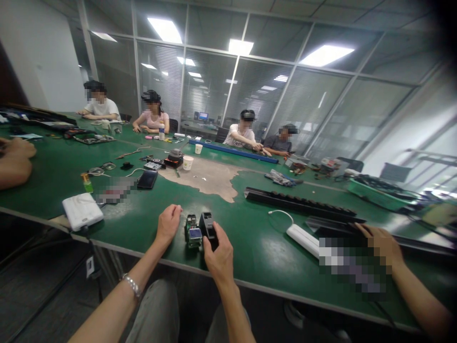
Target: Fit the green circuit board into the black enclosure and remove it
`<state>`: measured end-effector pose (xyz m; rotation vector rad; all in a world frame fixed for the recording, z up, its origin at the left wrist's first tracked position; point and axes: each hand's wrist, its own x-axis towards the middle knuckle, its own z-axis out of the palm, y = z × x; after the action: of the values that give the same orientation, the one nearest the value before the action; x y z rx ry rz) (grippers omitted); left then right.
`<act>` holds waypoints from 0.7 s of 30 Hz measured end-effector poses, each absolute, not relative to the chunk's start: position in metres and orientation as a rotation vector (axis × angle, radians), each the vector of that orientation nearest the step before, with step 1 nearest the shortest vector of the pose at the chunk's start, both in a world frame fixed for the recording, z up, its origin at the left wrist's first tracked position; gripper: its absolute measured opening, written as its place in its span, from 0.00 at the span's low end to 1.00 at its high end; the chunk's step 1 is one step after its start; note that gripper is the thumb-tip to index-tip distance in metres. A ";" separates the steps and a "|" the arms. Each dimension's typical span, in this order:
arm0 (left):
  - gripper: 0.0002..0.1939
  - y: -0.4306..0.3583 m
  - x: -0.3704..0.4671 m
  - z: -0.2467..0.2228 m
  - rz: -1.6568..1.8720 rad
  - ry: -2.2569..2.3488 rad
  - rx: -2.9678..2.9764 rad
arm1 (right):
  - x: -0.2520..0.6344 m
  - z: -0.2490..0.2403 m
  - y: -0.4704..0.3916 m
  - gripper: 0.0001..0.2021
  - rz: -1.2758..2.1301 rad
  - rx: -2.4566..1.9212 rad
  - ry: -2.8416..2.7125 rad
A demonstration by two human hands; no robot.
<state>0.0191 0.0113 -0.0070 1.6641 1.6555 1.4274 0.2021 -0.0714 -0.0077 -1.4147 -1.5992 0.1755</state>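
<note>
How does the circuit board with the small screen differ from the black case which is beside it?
The circuit board shows exposed green and metallic-looking parts and a bluish screen, while the black case looks like a dark shell. The circuit board rests on the green table, free of the hands; the black case is held by the right hand. Both are small and sit side by side near the table's front edge.

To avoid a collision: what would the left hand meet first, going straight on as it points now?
Beyond some green tabletop, the left hand would probably reach the brown patch first, though exact heading and depth are unclear.
</note>
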 end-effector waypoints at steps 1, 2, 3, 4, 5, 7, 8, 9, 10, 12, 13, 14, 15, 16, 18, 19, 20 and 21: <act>0.20 0.011 0.019 -0.007 1.427 1.656 1.663 | 0.203 -0.009 -0.072 0.25 0.167 -1.413 -1.608; 0.20 0.011 0.019 -0.007 1.425 1.658 1.663 | 0.204 -0.010 -0.072 0.26 0.159 -1.413 -1.612; 0.21 0.012 0.019 -0.007 1.423 1.659 1.663 | 0.204 -0.010 -0.072 0.27 0.151 -1.412 -1.614; 0.21 0.012 0.019 -0.007 1.421 1.661 1.663 | 0.204 -0.011 -0.072 0.27 0.146 -1.408 -1.614; 0.21 0.012 0.019 -0.007 1.419 1.664 1.662 | 0.204 -0.012 -0.071 0.28 0.142 -1.403 -1.614; 0.21 0.012 0.019 -0.007 1.416 1.669 1.662 | 0.205 -0.013 -0.071 0.29 0.139 -1.393 -1.614; 0.21 0.012 0.019 -0.008 1.415 1.671 1.664 | 0.205 -0.013 -0.071 0.28 0.139 -1.391 -1.615; 0.20 0.012 0.019 -0.008 1.416 1.671 1.666 | 0.205 -0.013 -0.071 0.28 0.139 -1.392 -1.616; 0.20 0.012 0.020 -0.008 1.417 1.671 1.667 | 0.205 -0.014 -0.071 0.27 0.141 -1.394 -1.617; 0.20 0.012 0.020 -0.009 1.418 1.668 1.671 | 0.205 -0.014 -0.072 0.26 0.145 -1.400 -1.616; 0.20 0.013 0.020 -0.009 1.419 1.666 1.671 | 0.205 -0.015 -0.072 0.25 0.147 -1.401 -1.615; 0.21 0.013 0.020 -0.009 1.420 1.665 1.670 | 0.205 -0.015 -0.073 0.25 0.150 -1.400 -1.613; 0.21 0.013 0.020 -0.009 1.420 1.663 1.670 | 0.205 -0.015 -0.073 0.24 0.154 -1.398 -1.611; 0.21 0.013 0.020 -0.009 1.421 1.663 1.670 | 0.205 -0.015 -0.073 0.24 0.162 -1.394 -1.608; 0.20 0.013 0.020 -0.008 1.423 1.665 1.671 | 0.205 -0.013 -0.073 0.24 0.189 -1.395 -1.582; 0.20 0.013 0.020 -0.008 1.424 1.667 1.672 | 0.205 -0.012 -0.073 0.24 0.209 -1.403 -1.553; 0.20 0.013 0.019 -0.008 1.425 1.669 1.674 | 0.205 -0.009 -0.073 0.24 0.233 -1.415 -1.515; 0.20 0.013 0.019 -0.008 1.425 1.668 1.675 | 0.205 -0.006 -0.073 0.24 0.257 -1.428 -1.469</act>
<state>0.0190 0.0125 -0.0077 1.6750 1.6681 1.4255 0.2047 -0.0734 -0.0059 -1.4284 -1.4692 0.2567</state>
